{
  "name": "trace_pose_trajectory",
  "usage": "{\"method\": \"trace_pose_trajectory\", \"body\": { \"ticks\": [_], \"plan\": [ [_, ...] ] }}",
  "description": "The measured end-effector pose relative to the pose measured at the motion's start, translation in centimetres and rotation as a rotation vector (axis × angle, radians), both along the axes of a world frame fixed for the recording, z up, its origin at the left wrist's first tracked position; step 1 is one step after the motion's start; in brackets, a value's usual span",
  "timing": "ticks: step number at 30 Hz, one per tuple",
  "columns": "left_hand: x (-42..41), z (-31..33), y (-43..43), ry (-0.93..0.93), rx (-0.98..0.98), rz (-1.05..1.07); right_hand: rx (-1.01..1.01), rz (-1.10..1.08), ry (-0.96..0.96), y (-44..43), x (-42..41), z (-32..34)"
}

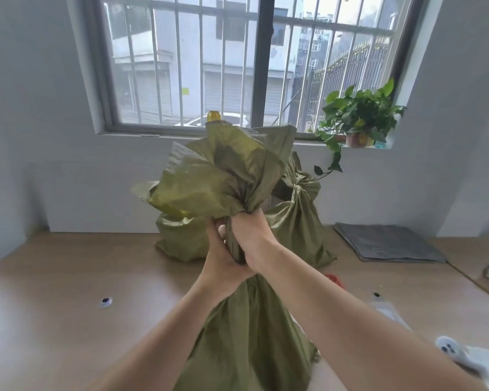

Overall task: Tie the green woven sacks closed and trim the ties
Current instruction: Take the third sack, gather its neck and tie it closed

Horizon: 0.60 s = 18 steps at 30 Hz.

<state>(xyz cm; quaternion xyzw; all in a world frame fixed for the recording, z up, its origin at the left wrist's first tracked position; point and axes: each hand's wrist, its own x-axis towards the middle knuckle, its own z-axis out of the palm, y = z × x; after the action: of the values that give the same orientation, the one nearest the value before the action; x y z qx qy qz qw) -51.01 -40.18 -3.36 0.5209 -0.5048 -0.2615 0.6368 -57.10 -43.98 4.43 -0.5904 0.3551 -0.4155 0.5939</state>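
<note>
Head view: table point(68, 277) carries the sack point(246, 334) upright at its near edge; a tied sack point(297, 221) stands at the table's far side. The left hand point(223, 258) and right hand point(251, 238) both clench the gathered neck, fingers fully wrapped. Fabric looks soft, crinkly and probably slippery; hold just below the flared mouth.

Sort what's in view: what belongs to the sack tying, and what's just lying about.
Job: near sack, its neck gripped by left hand and right hand; tied sack behind; untied sack beside it.
Lying about: potted plant; grey folded stack; small white bit at left.
</note>
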Motion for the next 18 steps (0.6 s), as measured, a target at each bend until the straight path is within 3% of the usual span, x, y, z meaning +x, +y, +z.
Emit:
{"method": "trace_pose_trajectory", "body": {
  "ticks": [5,11,18],
  "plan": [
    [-0.4,-1.1,0.3,0.144,-0.034,-0.206,0.065,-0.077,-0.261,0.4,-0.4,-0.6],
    [-2.0,-1.8,-0.3,0.159,-0.010,0.152,0.217,-0.099,-0.357,2.2,0.8,-0.9],
    [-1.2,-5.8,0.3,0.052,0.231,0.045,0.369,-0.137,-0.361,3.2,1.3,-1.1]
  ]
}}
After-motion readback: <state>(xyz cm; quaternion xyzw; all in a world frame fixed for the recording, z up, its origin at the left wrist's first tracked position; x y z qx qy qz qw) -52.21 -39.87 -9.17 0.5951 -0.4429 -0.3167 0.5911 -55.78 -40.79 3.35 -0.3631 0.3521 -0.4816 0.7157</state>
